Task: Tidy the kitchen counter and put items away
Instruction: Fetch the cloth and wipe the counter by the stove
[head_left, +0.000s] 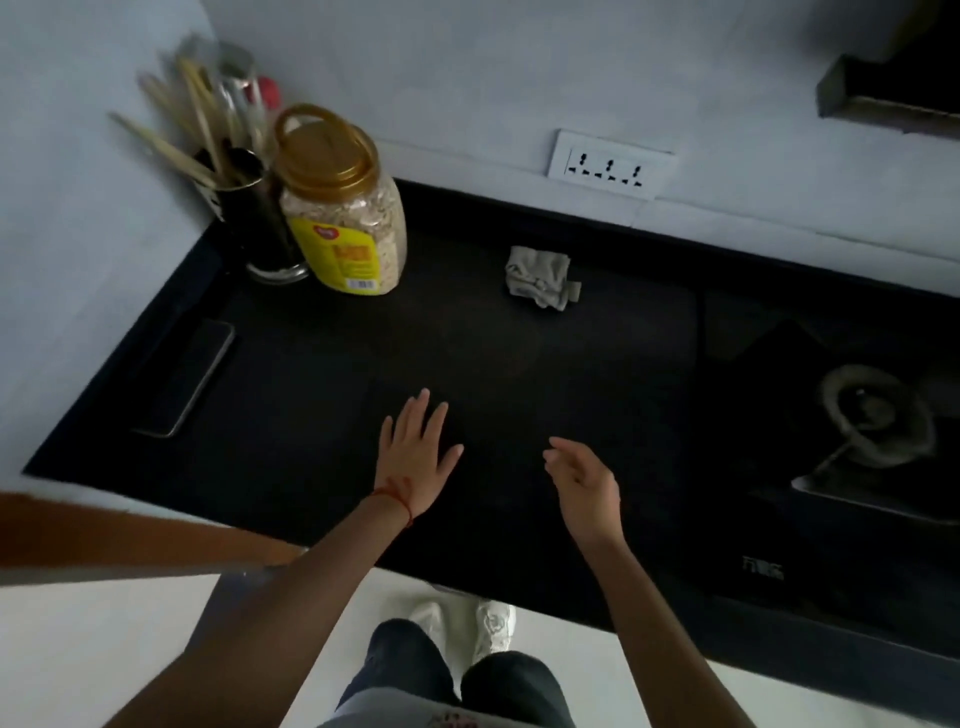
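Note:
A black kitchen counter (322, 395) runs across the view. At its back left stands a clear jar of oats (343, 218) with a gold lid and yellow label. Beside it is a dark utensil holder (260, 223) full of chopsticks and spoons. A crumpled grey cloth (540, 278) lies near the back wall. A dark phone (187, 376) lies flat at the left edge. My left hand (415, 457) hovers over the counter's middle with fingers spread, holding nothing. My right hand (584, 486) is beside it, fingers relaxed and empty.
A gas stove (831, 467) with a burner (872, 421) occupies the counter's right end. A wall socket (608, 165) sits above the counter. A range hood (893, 88) shows at top right. My shoes (467, 623) stand on the pale floor below the counter's front edge.

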